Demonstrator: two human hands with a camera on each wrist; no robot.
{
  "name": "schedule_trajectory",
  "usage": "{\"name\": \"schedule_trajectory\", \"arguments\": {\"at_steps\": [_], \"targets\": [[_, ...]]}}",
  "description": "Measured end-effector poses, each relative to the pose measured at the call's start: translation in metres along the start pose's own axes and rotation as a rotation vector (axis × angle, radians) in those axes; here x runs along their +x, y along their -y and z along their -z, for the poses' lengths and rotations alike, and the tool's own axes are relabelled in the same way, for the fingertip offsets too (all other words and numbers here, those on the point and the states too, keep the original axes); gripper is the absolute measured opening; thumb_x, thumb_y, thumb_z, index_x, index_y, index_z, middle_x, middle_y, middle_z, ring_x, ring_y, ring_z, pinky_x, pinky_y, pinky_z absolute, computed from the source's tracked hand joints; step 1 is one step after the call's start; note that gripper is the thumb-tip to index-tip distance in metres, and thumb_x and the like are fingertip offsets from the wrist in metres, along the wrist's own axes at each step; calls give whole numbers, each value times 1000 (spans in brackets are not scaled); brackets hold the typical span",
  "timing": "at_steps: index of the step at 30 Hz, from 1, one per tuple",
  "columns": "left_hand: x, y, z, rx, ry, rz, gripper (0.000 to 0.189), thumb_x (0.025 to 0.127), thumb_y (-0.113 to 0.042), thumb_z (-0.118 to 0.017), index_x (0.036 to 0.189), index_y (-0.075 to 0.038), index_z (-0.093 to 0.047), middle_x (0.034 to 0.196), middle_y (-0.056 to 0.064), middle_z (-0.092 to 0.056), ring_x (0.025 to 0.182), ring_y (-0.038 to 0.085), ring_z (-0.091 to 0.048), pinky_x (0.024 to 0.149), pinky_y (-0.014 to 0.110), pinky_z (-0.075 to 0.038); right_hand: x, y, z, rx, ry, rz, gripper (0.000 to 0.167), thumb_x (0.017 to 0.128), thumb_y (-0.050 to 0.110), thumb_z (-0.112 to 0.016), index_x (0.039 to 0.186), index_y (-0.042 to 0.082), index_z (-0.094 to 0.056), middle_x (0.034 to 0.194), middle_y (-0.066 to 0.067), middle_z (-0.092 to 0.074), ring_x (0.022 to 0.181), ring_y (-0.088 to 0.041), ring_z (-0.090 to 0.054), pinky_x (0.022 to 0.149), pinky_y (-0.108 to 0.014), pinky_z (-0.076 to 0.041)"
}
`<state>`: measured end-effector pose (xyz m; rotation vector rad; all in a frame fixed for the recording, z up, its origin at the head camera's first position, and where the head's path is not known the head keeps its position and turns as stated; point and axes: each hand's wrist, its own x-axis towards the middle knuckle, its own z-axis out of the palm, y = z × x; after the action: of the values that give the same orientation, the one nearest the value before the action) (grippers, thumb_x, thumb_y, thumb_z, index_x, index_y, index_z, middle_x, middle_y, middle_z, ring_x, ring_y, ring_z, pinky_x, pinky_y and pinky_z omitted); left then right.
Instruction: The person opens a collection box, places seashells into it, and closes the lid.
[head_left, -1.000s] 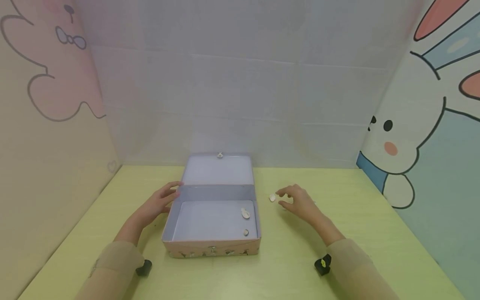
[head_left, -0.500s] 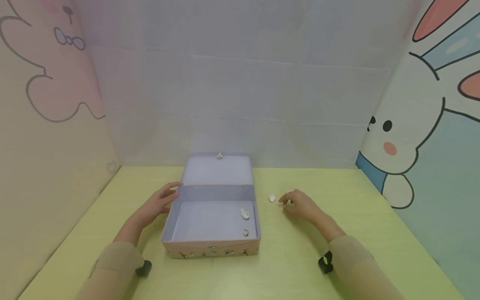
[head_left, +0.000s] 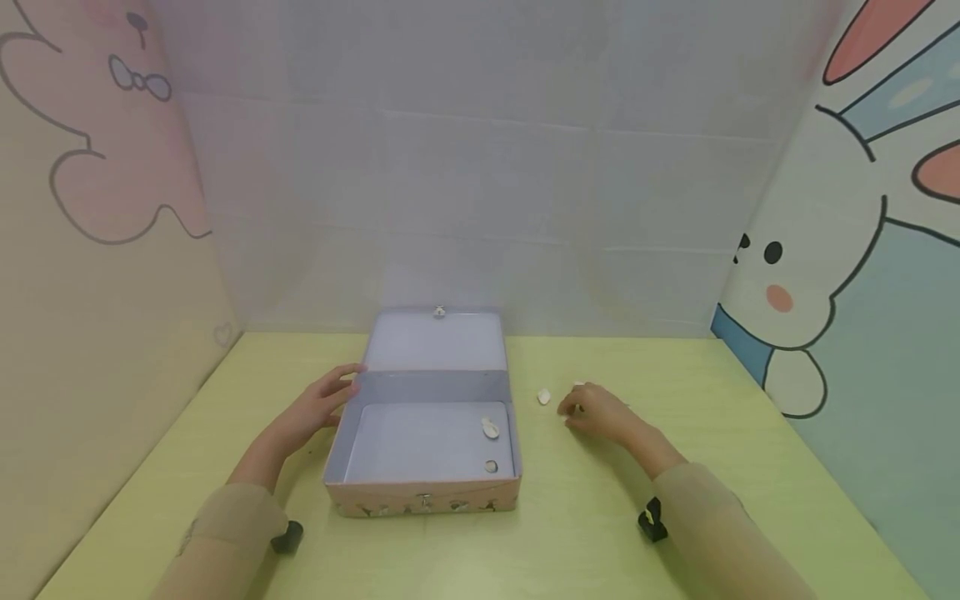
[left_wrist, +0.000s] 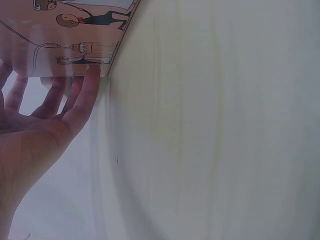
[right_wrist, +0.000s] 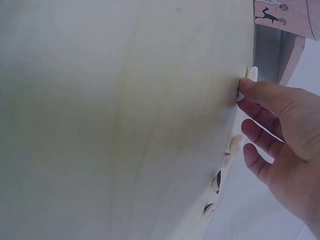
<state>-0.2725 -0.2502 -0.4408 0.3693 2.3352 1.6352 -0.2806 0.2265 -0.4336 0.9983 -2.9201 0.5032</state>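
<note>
Pinching a small pale piece (right_wrist: 240, 97), the right hand (head_left: 596, 412) is holding it between thumb and index fingertip, almost closed together, close to the yellow table (head_left: 585, 533); its other fingers are bending loosely. The left hand (head_left: 318, 406) is resting its spread, slightly bent fingers against the left side of the pink box (head_left: 397, 497), without closing around it. The lid (head_left: 438, 340) is leaning backward, open. Inside, near the right wall, a whitish piece (head_left: 490, 428) and a rounder piece (head_left: 491, 467) are lying apart. A white piece (head_left: 543, 397) is lying on the table between the box and the right hand. In the right wrist view, some shell-like pieces (right_wrist: 236, 143) are lying near the fingers.
</note>
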Motion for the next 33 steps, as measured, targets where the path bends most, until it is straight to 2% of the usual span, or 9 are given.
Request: {"name": "schedule_trajectory", "arguments": {"at_steps": [11,20,27,33], "targets": [[0,-1,-1,-23,1,-3,51,99,-39,-45,143,-18,-31,146,24,-32,130,43,-38,95,55,-44,0,-4,-3,-29,-32,48,6,81,2,-69,85,5,-72,78,-2,-64,68,-10,-55,67,-27,-49],[1,0,-1,-14,2,2,51,99,-40,-45,143,-19,-31,147,24,-32,130,44,-37,96,56,-43,0,-10,-6,-25,-82,77,8,80,1,-66,83,7,-72,77,0,-68,69,-8,-59,71,-29,-52],[0,0,0,-6,3,2,51,99,-40,-45,143,-19,-31,147,24,-31,130,44,-38,95,55,-44,-1,-14,-8,-23,-83,105,11,81,0,-65,78,9,-70,74,3,-67,64,-3,-53,61,-23,-48],[1,1,0,-11,4,0,51,99,-39,-45,143,-19,-31,147,24,-31,130,44,-38,95,55,-44,-2,-10,-6,-5,-77,106,11,82,0,-65,79,9,-71,75,2,-67,64,-2,-53,60,-21,-47]]}}
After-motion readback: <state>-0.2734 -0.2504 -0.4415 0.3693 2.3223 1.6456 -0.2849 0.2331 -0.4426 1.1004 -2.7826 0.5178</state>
